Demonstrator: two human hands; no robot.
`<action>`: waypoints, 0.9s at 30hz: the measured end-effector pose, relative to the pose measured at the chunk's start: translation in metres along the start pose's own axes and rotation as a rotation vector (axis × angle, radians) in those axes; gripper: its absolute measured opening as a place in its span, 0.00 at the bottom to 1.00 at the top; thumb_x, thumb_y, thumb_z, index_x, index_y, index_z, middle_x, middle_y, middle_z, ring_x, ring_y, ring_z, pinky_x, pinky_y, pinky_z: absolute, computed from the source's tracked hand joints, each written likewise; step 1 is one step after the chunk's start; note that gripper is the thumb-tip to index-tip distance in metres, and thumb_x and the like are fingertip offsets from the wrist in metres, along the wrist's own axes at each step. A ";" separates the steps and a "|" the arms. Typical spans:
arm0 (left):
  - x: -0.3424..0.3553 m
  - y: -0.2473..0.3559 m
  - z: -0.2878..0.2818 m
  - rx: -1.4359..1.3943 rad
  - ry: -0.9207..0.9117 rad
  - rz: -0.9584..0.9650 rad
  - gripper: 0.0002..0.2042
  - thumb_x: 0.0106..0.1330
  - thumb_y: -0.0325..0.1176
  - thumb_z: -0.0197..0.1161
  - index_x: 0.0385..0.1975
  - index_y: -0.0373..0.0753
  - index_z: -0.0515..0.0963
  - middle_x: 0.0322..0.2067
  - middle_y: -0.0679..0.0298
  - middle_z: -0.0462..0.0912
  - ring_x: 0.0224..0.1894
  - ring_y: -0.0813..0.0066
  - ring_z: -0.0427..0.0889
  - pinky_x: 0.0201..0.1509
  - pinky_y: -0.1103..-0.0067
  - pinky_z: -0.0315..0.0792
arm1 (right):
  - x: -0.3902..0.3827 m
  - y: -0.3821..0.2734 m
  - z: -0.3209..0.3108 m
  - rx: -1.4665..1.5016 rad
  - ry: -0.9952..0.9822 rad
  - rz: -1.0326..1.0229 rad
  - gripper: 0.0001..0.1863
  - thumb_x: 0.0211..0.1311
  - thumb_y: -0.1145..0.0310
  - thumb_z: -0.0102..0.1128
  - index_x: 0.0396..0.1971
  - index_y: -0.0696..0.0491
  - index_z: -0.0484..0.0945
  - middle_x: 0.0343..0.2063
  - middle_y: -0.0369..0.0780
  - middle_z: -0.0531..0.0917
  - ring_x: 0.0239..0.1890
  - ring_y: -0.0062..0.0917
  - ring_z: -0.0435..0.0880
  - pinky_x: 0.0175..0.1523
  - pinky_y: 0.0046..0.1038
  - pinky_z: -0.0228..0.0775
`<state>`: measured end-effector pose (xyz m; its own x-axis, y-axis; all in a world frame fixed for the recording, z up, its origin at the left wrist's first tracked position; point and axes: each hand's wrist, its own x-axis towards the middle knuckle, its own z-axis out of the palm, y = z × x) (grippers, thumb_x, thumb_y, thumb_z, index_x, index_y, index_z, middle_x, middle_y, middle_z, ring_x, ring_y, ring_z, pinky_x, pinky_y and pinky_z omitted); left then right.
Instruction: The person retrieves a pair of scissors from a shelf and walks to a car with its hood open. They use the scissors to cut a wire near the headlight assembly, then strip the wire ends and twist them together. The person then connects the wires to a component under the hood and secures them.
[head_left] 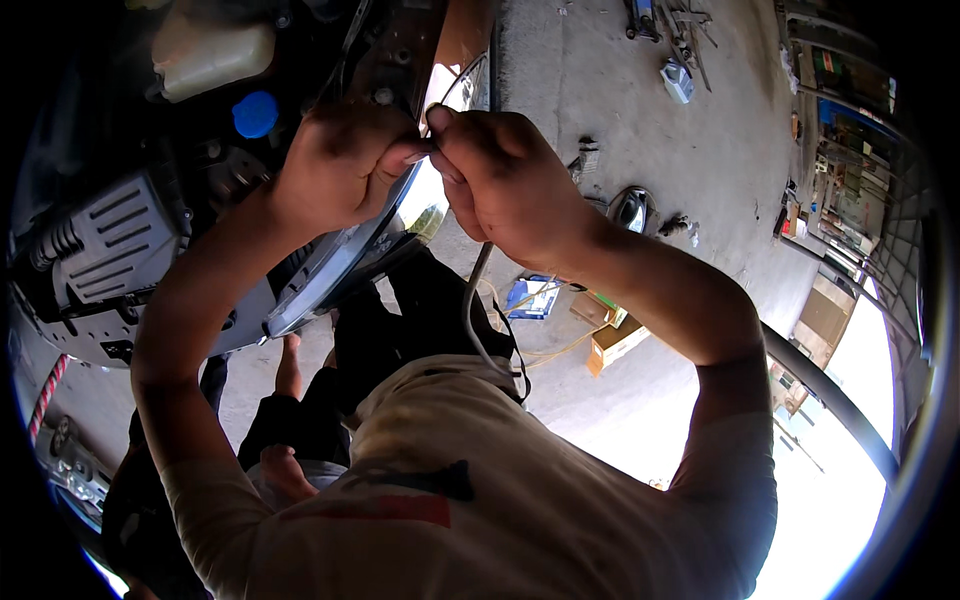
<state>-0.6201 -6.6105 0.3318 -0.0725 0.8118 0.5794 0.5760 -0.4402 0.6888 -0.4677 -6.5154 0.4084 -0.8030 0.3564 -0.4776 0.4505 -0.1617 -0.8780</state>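
My left hand [345, 165] and my right hand [515, 185] meet above the front corner of a car, both closed with fingers pinched together. A thin grey hose [474, 310] comes out beneath my right hand and curves down along my shirt. Above the same hand, a thin dark line [468, 75] bends away past the fender; whether it is part of the hose I cannot tell. What the left fingertips pinch is hidden. Just below the hands lies the headlight [425, 208]. Left of them is the engine bay, with a blue cap [255, 115] nearest my left hand.
A pale reservoir [215, 62] and a slatted grey cover [118, 240] sit in the engine bay. Another person's arm [285, 470] shows at lower left. Cardboard boxes [615, 345], a blue-and-white packet [533, 297] and loose parts lie on the concrete floor; racks [850, 170] stand at right.
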 end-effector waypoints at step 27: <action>0.022 0.012 -0.008 0.075 0.273 -0.088 0.10 0.64 0.35 0.60 0.24 0.36 0.77 0.16 0.61 0.76 0.15 0.66 0.75 0.18 0.78 0.68 | 0.013 -0.017 0.000 0.182 -0.005 -0.112 0.15 0.69 0.65 0.46 0.22 0.56 0.70 0.10 0.34 0.68 0.13 0.20 0.66 0.18 0.24 0.56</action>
<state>-0.6212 -6.6010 0.3559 -0.3355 0.7077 0.6218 0.6154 -0.3351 0.7134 -0.4860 -6.5083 0.4166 -0.8461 0.3769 -0.3769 0.2812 -0.2850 -0.9163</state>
